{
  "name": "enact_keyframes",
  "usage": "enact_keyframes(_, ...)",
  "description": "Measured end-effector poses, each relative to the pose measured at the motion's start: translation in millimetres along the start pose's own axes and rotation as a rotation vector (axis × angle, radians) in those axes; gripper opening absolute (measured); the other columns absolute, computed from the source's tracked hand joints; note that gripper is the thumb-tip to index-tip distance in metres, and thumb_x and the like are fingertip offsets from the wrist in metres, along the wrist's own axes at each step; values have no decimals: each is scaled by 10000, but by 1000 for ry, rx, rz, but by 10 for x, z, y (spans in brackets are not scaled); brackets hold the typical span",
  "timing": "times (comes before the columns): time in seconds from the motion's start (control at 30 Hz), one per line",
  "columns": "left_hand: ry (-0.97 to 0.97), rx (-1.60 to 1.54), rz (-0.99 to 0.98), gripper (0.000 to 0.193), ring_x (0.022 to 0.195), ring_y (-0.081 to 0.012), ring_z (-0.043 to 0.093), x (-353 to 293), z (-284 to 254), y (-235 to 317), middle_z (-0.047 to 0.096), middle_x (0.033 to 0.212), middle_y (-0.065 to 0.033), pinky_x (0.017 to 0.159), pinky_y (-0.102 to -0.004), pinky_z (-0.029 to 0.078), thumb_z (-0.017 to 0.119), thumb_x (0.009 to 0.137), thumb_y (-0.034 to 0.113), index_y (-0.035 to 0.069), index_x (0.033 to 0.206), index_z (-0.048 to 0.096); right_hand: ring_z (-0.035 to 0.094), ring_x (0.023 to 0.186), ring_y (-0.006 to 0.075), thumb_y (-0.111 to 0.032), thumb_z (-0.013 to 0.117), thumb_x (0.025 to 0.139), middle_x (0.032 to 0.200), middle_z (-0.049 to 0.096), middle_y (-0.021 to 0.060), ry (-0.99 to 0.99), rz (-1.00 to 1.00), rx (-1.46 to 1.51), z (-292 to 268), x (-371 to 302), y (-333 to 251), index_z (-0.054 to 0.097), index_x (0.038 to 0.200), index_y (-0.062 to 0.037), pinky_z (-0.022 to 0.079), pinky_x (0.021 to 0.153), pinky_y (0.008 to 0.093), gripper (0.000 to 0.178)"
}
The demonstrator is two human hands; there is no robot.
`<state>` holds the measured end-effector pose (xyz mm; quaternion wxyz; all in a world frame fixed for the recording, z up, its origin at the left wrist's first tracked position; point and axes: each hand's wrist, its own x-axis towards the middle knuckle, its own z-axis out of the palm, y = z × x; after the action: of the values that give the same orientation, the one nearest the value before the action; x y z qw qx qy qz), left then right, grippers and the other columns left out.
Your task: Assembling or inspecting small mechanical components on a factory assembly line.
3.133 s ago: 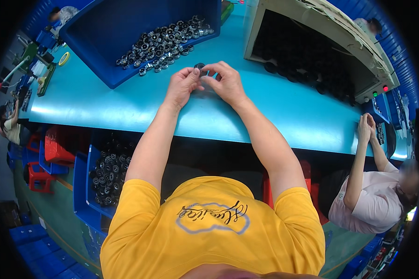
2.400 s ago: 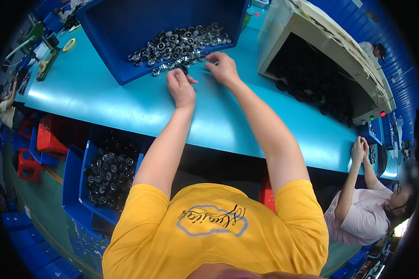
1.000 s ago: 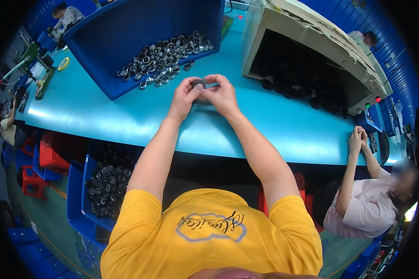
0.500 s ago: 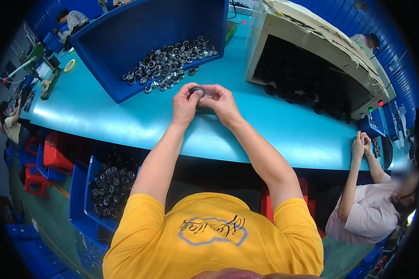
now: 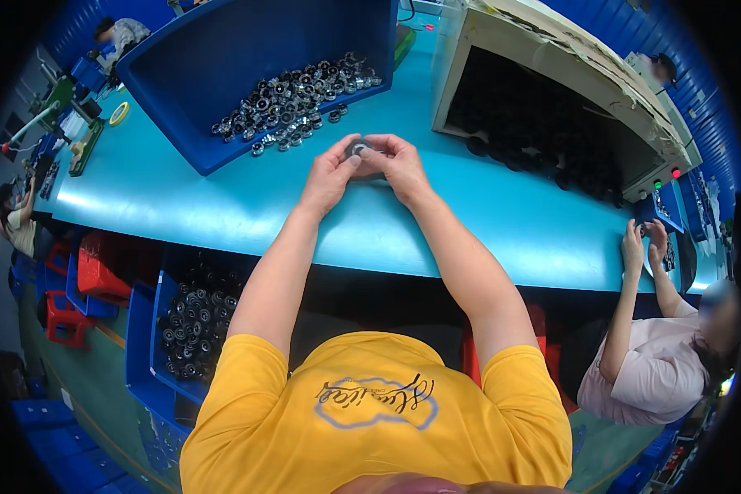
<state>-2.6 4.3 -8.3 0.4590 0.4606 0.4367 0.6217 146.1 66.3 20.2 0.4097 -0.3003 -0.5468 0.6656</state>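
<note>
Above the table, my left hand and my right hand meet at the fingertips around a small round black part with a silvery centre, like a little wheel. Both thumbs press on its near side, and the fingers hide part of its rim. Just beyond my hands, a pile of shiny silver-and-black round parts spills from the tilted blue bin onto the turquoise table.
To the right stands a pale box-shaped machine with black round parts in its dark opening. A blue crate of black wheels sits below the table's left edge. At the far right, a co-worker handles a small part.
The round part has been turned, so its silvery centre now faces up. My hands have shifted slightly upward in the view. The co-worker's hands at the right have moved apart.
</note>
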Motion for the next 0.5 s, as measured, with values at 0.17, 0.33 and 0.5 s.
enact_keyframes(0.17, -15, 251, 50, 423, 1062, -150, 640, -27, 58, 39, 643, 1212, -103, 934, -294, 532, 527, 978, 3, -25, 1397, 474, 668, 831, 157, -76, 756, 851, 977, 671, 92, -2, 25, -93, -13, -20, 33, 641, 1133, 32, 584, 726, 279, 324)
enact_keyframes(0.33, 11, 479, 135, 465, 1022, -162, 662, -101, 146, 93, 674, 1158, -104, 901, -299, 545, 567, 921, -39, 1, 1379, 497, 667, 786, 156, -88, 777, 825, 936, 676, 83, 12, 46, -59, -59, 23, 93, 650, 1105, 20, 581, 697, 288, 326)
enact_keyframes(0.5, 115, 708, 215, 464, 923, -230, 714, -120, 184, 109, 713, 1041, -161, 802, -345, 577, 609, 851, -35, 29, 1308, 555, 660, 756, 130, -81, 789, 805, 878, 687, 73, 135, -76, -277, 26, 27, 208, 668, 1016, 13, 567, 655, 277, 260)
